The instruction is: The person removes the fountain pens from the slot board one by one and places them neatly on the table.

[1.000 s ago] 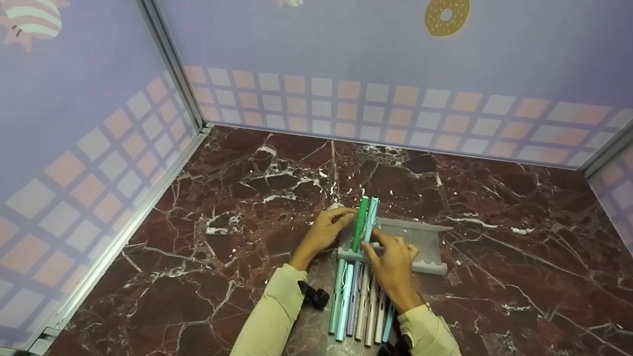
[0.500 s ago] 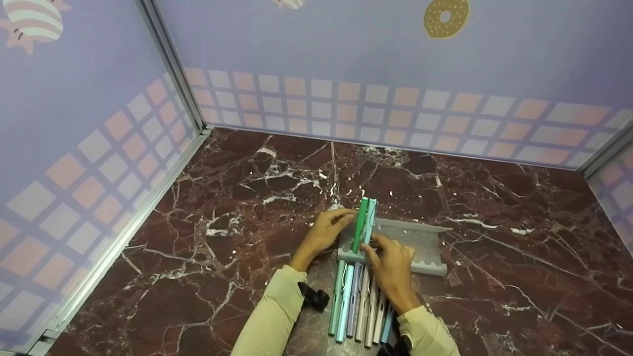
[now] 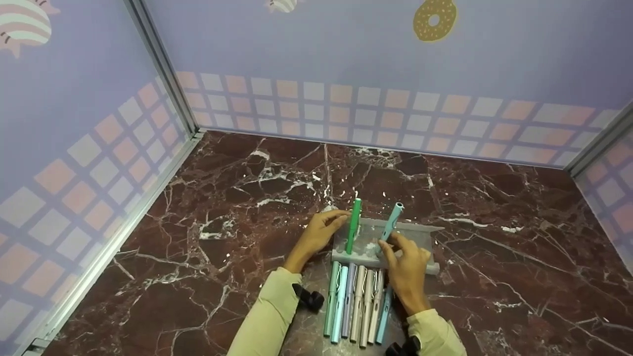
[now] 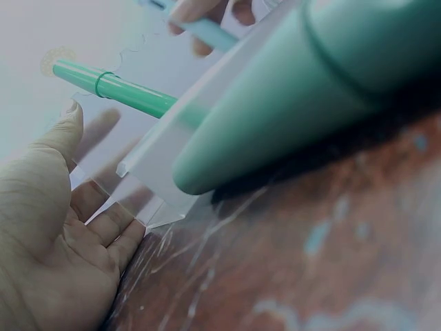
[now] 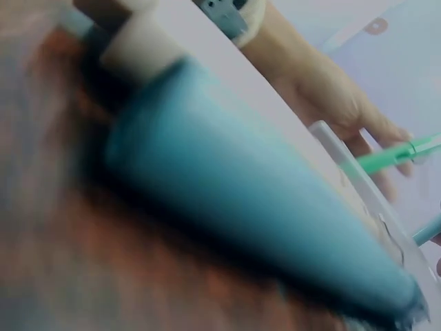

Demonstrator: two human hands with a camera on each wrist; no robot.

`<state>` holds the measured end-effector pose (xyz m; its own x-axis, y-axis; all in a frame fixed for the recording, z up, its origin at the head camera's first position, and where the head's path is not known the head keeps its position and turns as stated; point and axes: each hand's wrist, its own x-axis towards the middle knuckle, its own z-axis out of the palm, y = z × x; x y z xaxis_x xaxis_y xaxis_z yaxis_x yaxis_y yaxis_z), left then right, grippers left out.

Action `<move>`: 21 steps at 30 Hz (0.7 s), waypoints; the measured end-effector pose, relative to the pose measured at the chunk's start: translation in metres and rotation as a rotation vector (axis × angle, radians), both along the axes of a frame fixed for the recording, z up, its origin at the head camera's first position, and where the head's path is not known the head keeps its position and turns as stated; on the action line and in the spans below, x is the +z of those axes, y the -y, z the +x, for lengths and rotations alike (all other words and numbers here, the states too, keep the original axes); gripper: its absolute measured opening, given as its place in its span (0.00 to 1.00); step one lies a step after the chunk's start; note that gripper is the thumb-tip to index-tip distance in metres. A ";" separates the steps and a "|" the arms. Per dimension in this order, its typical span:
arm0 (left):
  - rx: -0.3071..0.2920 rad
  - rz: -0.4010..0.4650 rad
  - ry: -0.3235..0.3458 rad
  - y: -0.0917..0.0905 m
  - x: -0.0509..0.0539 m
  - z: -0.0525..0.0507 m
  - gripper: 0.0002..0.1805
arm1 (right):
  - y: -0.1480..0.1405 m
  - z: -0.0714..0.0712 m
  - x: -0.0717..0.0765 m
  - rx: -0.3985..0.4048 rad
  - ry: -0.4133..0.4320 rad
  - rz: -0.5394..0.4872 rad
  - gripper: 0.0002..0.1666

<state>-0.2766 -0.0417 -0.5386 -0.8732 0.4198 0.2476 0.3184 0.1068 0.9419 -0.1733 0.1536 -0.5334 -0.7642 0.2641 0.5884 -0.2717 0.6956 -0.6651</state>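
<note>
My right hand (image 3: 409, 264) pinches a light blue pen (image 3: 394, 217) between thumb and fingers, tilted over the clear plastic pen case (image 3: 418, 242). A green pen (image 3: 353, 225) lies in the case's left part, its capped end sticking out past the back edge. At the case's left end is my left hand (image 3: 316, 237); in the left wrist view its fingers (image 4: 110, 224) are extended behind the clear plastic, thumb apart. In the right wrist view the held pen (image 5: 428, 229) shows only in part at the right edge.
In front of the case lies a row of several capped pens (image 3: 363, 306) in green, light blue, purple, beige and blue. Marbled tabletop (image 3: 222, 277) surrounds them. Patterned panels (image 3: 316, 104) wall the table at the back and sides.
My right hand has moved right, carrying the light blue pen away from the green pen's side and turning it to lean rightward. The left hand stays by the case's left end.
</note>
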 end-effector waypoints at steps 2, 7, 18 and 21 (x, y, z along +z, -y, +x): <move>0.009 -0.002 0.005 0.000 0.000 0.000 0.16 | -0.007 0.002 -0.002 -0.015 -0.010 0.007 0.10; 0.019 -0.022 0.005 0.000 0.001 0.000 0.17 | -0.025 0.010 -0.006 -0.050 -0.035 0.042 0.14; 0.015 -0.009 0.001 0.000 0.005 0.003 0.16 | -0.090 0.032 -0.009 -0.172 -0.009 0.042 0.14; 0.013 -0.009 0.006 -0.001 0.001 0.001 0.16 | -0.109 0.039 -0.008 -0.210 0.035 0.036 0.14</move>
